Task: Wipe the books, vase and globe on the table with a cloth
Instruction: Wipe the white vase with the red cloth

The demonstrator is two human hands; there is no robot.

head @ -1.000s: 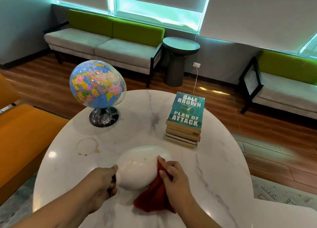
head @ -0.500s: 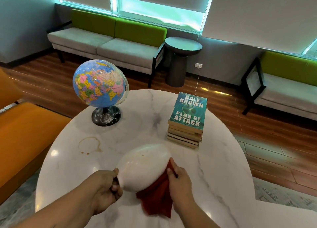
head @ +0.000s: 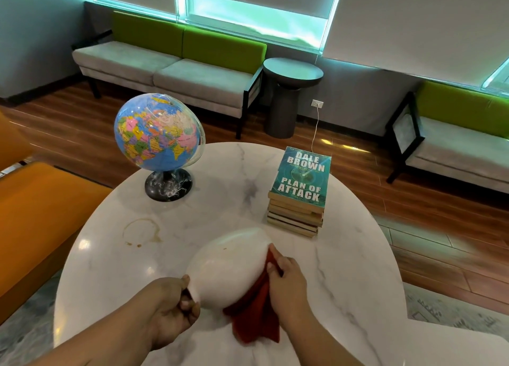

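Gripping vase [head: 228, 266] neck in left hand [head: 170, 308], clutching cloth [head: 256, 321] against it in right hand [head: 289, 280]; risking drop onto desk [head: 220, 208], rubbing too hard.

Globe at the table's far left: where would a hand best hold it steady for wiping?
Probably the round black base and short stem under the globe, reached from the near side. The ball is tilted on its axis and would likely spin under a grip, whereas the base sits flat on the table.
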